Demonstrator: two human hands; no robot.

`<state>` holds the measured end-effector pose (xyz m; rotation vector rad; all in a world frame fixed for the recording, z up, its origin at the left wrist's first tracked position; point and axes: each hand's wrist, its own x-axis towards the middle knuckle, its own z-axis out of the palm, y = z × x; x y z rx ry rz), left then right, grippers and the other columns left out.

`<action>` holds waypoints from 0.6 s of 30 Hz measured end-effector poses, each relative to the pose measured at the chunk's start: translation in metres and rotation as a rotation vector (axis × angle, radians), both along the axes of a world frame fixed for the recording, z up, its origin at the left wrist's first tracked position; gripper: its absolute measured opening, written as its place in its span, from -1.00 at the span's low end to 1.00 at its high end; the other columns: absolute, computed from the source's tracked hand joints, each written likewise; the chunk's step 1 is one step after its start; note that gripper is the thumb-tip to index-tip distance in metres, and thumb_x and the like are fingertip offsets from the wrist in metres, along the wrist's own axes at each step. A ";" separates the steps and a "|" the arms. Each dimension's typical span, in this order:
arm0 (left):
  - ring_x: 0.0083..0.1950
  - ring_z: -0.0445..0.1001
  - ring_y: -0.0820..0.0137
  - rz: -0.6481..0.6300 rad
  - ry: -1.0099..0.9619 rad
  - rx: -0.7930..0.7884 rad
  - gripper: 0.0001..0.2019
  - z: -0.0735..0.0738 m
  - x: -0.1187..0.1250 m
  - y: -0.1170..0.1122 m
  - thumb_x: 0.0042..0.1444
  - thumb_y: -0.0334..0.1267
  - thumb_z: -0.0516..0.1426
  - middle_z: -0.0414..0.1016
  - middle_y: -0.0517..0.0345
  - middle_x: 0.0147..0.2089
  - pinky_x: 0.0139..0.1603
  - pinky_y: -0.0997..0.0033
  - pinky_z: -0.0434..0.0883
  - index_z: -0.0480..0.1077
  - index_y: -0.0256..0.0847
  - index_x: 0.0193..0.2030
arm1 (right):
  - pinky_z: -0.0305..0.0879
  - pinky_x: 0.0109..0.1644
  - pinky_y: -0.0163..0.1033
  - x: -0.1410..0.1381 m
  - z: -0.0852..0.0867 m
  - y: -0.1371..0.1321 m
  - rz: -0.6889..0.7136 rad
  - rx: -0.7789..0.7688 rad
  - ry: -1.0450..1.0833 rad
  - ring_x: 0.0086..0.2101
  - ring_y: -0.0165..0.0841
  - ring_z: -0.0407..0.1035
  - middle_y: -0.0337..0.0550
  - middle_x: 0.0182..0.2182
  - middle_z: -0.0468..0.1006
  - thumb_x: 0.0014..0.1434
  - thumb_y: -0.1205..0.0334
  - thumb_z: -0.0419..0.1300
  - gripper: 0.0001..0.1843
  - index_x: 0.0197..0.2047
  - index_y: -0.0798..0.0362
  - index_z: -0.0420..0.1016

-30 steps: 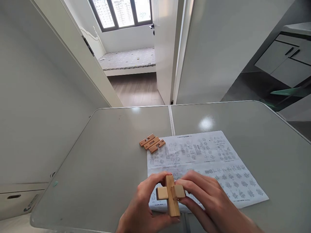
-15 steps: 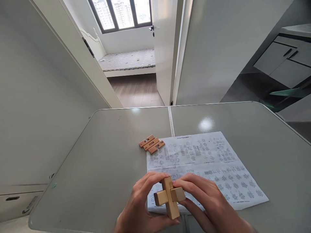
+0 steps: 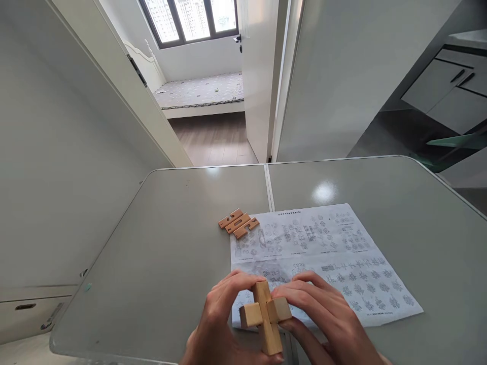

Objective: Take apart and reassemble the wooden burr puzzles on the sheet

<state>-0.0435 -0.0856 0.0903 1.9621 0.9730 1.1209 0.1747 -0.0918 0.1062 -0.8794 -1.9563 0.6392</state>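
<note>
A cross-shaped wooden burr puzzle (image 3: 268, 324) of pale interlocking blocks is held between both hands over the near edge of the printed sheet. My left hand (image 3: 224, 317) grips the upright block, fingers at its top end and thumb at its bottom end. From the other side, the fingers and thumb of my right hand (image 3: 323, 314) pinch the block that sticks out to the right. Beyond the hands, several flat reddish-brown wooden pieces (image 3: 238, 223) with notches and slots lie side by side, partly on the sheet's far left corner.
The creased paper sheet (image 3: 327, 243), printed with small diagrams, lies on the grey table (image 3: 152, 263). A pale seam crosses the tabletop. White walls and an open door (image 3: 261, 76) stand past the far edge, with a bed (image 3: 201, 91) in the room behind.
Both hands and the wooden puzzle keep nearly the same pose. The view has shifted slightly, and the puzzle's upright block tilts a little differently.
</note>
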 end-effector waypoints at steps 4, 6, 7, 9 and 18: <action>-0.28 0.55 0.26 0.004 -0.017 -0.018 -0.31 0.000 -0.002 -0.003 -0.04 0.17 0.42 0.59 0.09 -0.21 -0.14 0.27 0.50 0.41 -0.11 0.16 | 0.53 -0.03 -0.13 0.002 0.004 0.001 0.013 0.011 0.000 -0.33 -0.28 0.63 -0.13 -0.25 0.73 0.49 0.36 0.11 -0.86 0.02 -0.02 0.45; -0.30 0.54 0.25 0.012 -0.007 0.000 -0.30 0.002 -0.001 -0.005 -0.05 0.12 0.43 0.59 0.08 -0.21 -0.11 0.22 0.51 0.41 -0.11 0.18 | 0.56 -0.07 -0.18 0.006 0.010 0.002 0.048 -0.012 -0.037 -0.31 -0.29 0.64 -0.14 -0.24 0.73 0.53 0.26 0.10 -0.87 0.04 -0.03 0.46; -0.31 0.53 0.26 0.014 0.003 0.020 -0.31 0.003 -0.001 -0.006 -0.05 0.06 0.44 0.59 0.09 -0.22 -0.10 0.21 0.51 0.40 -0.11 0.19 | 0.57 -0.09 -0.20 0.008 0.013 0.003 0.062 -0.027 -0.068 -0.29 -0.29 0.64 -0.14 -0.23 0.72 0.55 0.20 0.10 -0.86 0.05 -0.03 0.47; -0.32 0.52 0.28 0.010 0.024 0.058 -0.34 0.004 0.000 -0.008 -0.04 -0.08 0.43 0.59 0.11 -0.22 -0.08 0.20 0.51 0.39 -0.09 0.20 | 0.59 -0.11 -0.22 0.011 0.017 0.003 0.059 -0.021 -0.092 -0.26 -0.28 0.64 -0.13 -0.21 0.72 0.55 0.09 0.11 -0.82 0.06 -0.04 0.47; -0.25 0.59 0.25 -0.041 0.047 0.031 -0.38 0.007 0.001 -0.016 0.06 -0.05 0.42 0.60 0.08 -0.19 0.01 0.20 0.54 0.39 -0.10 0.23 | 0.64 -0.23 -0.22 0.014 0.022 -0.005 0.038 0.029 -0.024 -0.36 -0.28 0.64 -0.13 -0.28 0.73 0.53 0.24 0.11 -0.85 0.06 -0.05 0.49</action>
